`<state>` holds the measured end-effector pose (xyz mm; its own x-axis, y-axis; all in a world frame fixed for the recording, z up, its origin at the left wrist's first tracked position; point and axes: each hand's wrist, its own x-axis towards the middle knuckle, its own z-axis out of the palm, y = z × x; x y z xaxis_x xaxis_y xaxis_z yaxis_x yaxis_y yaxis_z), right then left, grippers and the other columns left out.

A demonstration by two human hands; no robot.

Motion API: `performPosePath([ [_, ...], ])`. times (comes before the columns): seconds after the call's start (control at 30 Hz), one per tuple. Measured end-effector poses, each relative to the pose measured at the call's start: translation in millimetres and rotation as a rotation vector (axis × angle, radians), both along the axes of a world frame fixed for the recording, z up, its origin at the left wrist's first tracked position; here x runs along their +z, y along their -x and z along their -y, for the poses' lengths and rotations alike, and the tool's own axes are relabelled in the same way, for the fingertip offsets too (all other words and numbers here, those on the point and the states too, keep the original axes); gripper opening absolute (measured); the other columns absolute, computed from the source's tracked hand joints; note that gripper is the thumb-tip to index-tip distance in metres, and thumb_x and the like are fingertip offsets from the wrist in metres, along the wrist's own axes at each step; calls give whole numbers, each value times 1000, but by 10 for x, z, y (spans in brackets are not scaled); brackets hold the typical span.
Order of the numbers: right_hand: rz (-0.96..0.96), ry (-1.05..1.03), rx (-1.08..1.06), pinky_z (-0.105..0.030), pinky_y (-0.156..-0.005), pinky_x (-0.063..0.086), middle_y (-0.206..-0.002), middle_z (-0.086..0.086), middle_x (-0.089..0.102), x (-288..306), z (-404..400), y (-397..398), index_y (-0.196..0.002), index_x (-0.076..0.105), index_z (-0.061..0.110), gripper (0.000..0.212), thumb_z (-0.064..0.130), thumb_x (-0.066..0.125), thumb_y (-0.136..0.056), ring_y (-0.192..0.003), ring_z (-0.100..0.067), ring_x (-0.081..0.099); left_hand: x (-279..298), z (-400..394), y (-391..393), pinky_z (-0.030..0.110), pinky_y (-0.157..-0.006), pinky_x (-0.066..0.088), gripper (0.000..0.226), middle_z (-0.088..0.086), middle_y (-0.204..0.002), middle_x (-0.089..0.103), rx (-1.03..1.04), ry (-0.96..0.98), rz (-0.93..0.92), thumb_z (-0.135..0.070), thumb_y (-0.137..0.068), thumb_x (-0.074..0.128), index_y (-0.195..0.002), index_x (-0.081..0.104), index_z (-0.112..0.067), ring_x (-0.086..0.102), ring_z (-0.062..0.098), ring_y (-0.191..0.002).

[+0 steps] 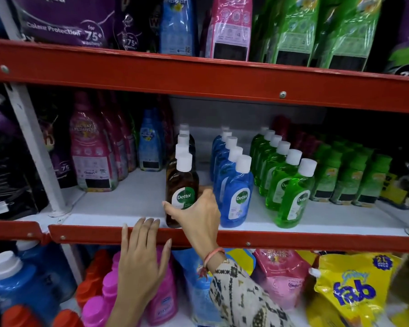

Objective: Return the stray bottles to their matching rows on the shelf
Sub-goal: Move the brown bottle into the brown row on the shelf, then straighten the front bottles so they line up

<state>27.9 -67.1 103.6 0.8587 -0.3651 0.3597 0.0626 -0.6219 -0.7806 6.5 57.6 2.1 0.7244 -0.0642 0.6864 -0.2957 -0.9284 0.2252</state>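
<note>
Three rows of white-capped Dettol bottles stand on the white middle shelf (pixel 132 199): a brown row, a blue row (pixel 236 192) and a green row (pixel 291 192). My right hand (pixel 196 215) is wrapped around the lower body of the front brown bottle (pixel 182 182), which stands upright at the shelf's front edge, at the head of the brown row. My left hand (pixel 139 258) rests flat with fingers spread on the red front rail (pixel 293 241) just left of that bottle, holding nothing.
Pink and blue softener pouches (pixel 92 152) stand left of the brown row, green pouches (pixel 350 175) to the right. A red upper rail (pixel 198 76) hangs overhead with more pouches above it. Below the rail are pink bottles (pixel 109 293), blue jugs and a yellow bag (pixel 354 289).
</note>
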Motion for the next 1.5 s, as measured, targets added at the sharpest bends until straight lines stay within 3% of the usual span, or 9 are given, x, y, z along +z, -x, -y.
performPosePath([
  [0.2, 4, 90, 50, -36, -88, 47, -116, -8, 59, -39, 33, 5, -118, 46, 10, 89, 73, 72, -60, -113, -27, 57, 134, 35, 73, 39, -124, 5, 55, 8, -135, 58, -78, 147, -69, -44, -99, 27, -135, 51, -9, 42, 19, -132],
  [0.43, -69, 123, 319, -40, -111, 33, -107, -9, 74, -193, 357, 112, -139, 42, 18, 53, 50, 42, -97, -119, -29, 54, 577, 239, 176, 26, -114, -26, 81, -16, -150, 30, -269, 521, -310, -81, -80, -2, -150, 0, -41, 13, -12, -138],
  [0.67, -42, 221, 355, -40, -123, 12, -115, -3, 75, -302, 350, 169, -143, 39, 13, 69, 55, 28, -91, -122, -20, 57, 794, 210, -4, 45, -121, -17, 76, -4, -145, 51, -297, 513, -527, -76, -86, -1, -151, -8, -37, 25, 7, -144],
  [0.83, 17, 167, 345, -38, -123, 16, -114, -2, 75, -357, 363, 166, -137, 45, 14, 58, 51, 42, -92, -116, -17, 63, 824, 185, 2, 44, -124, -8, 98, -27, -130, 25, -321, 505, -520, -84, -67, -9, -153, -7, -36, 21, -7, -130],
  [1.07, 50, 146, 338, -37, -120, 24, -111, 0, 76, -372, 371, 163, -135, 49, 15, 59, 53, 46, -89, -110, -15, 66, 775, 170, -7, 41, -124, -1, 93, -27, -139, 16, -286, 488, -487, -81, -72, -6, -154, -2, -37, 21, -7, -128],
  [1.17, 49, 180, 346, -38, -119, 26, -112, 0, 75, -366, 378, 182, -136, 48, 16, 59, 53, 46, -91, -111, -16, 66, 758, 183, -3, 40, -124, -1, 92, -26, -139, 18, -281, 482, -467, -81, -73, -5, -154, -1, -37, 21, -7, -129],
  [1.3, 136, 98, 303, -34, -98, 51, -116, 2, 73, -281, 462, 307, -129, 57, 22, 50, 53, 48, -91, -111, -13, 66, 691, 295, 52, 40, -123, 14, 81, -14, -154, 26, -221, 594, -267, -74, -85, 8, -155, 11, -32, 21, 0, -141],
  [1.4, 320, 2, 163, -24, -82, 53, -95, 9, 75, -249, 642, 461, -106, 66, 23, 31, 44, 50, -90, -90, -3, 68, 668, 486, 185, 28, -104, 33, 61, -7, -141, 42, -166, 678, -17, -55, -96, 23, -147, 35, -24, 37, -4, -126],
  [1.5, 381, -111, 14, -32, -80, 53, -91, 5, 70, -246, 912, 494, -100, 63, 22, 22, 36, 51, -88, -86, -10, 66, 678, 714, 302, 31, -99, 43, 55, -16, -134, 48, -307, 668, -100, -57, -95, 24, -141, 38, -32, 49, -9, -115],
])
